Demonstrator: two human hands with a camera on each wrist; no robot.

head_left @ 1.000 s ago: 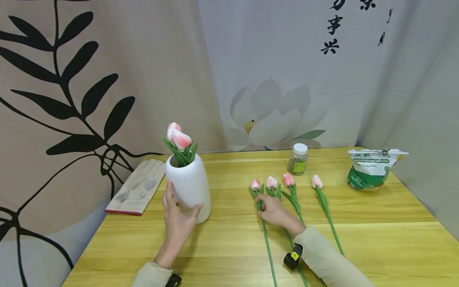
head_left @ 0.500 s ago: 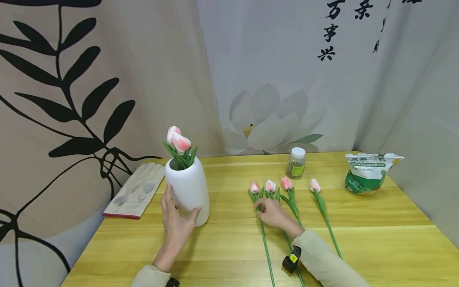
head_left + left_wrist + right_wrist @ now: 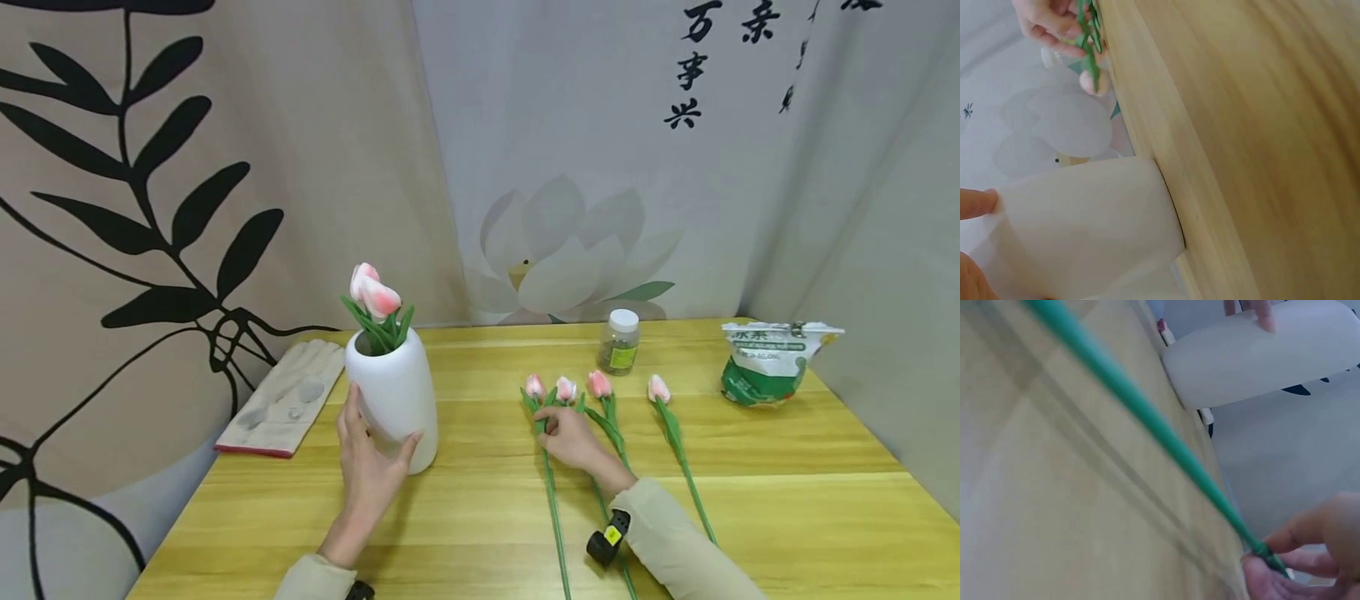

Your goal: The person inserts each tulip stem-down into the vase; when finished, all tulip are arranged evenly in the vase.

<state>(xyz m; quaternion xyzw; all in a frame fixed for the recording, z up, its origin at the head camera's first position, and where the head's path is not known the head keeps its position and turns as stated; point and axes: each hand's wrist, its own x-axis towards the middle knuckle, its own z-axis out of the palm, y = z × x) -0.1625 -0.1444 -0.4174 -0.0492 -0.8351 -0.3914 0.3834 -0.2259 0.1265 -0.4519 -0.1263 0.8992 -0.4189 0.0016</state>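
My left hand (image 3: 371, 471) holds the white vase (image 3: 401, 400) low on its near side, thumb on the right and fingers on the left. The vase stands on the table with pink-and-white tulips (image 3: 380, 298) in its mouth. At the middle right, my right hand (image 3: 573, 439) pinches the leftmost loose tulip (image 3: 553, 508) just below its bloom. In the right wrist view its green stem (image 3: 1166, 440) slants above the tabletop, apart from its shadow. More tulips lie beside that hand: one white-pink bloom (image 3: 566, 389), one pink bloom (image 3: 599, 383), and a separate tulip (image 3: 672, 433) farther right.
A clear jar with a white lid (image 3: 622, 342) stands behind the loose tulips. At the back right sits a green-and-white pouch (image 3: 768, 367). A folded cloth (image 3: 288, 400) lies left of the vase on the wooden table (image 3: 787, 517). A printed curtain (image 3: 337, 150) hangs behind.
The head view has tilted up slightly. My right hand now has the leftmost tulip raised a little, and its stem has shifted slightly left. My left hand stays on the vase.
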